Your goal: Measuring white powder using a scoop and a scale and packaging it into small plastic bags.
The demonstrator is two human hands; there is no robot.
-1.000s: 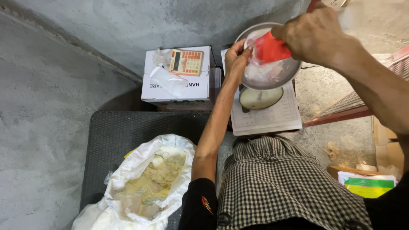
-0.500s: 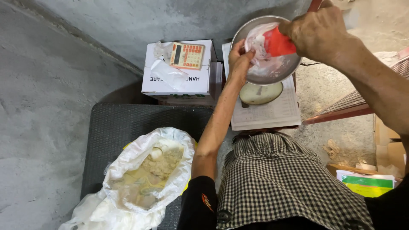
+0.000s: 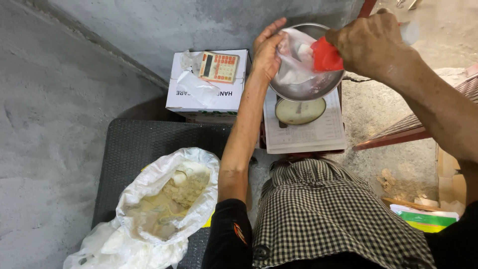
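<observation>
Upper right of frame: metal bowl [image 3: 303,87] sits on top of a dial scale [image 3: 300,110]. Clear plastic bag [image 3: 294,62] lies in the bowl, mouth held open. Left hand [image 3: 266,50] grips the bag's left edge, fingers curled over the plastic, thumb side against the bowl rim. Right hand [image 3: 371,42] is clenched around a red scoop [image 3: 326,55]; scoop tip points left into the bag opening, just beside the left hand. Bag sits between the two hands, touching both the left fingers and the scoop.

Upper centre: white cardboard box [image 3: 206,92] with an orange calculator [image 3: 219,67] on top, left of the scale. Lower left: open white sack [image 3: 164,199] of pale yellowish granules on a dark mat [image 3: 134,149], well apart from both hands.
</observation>
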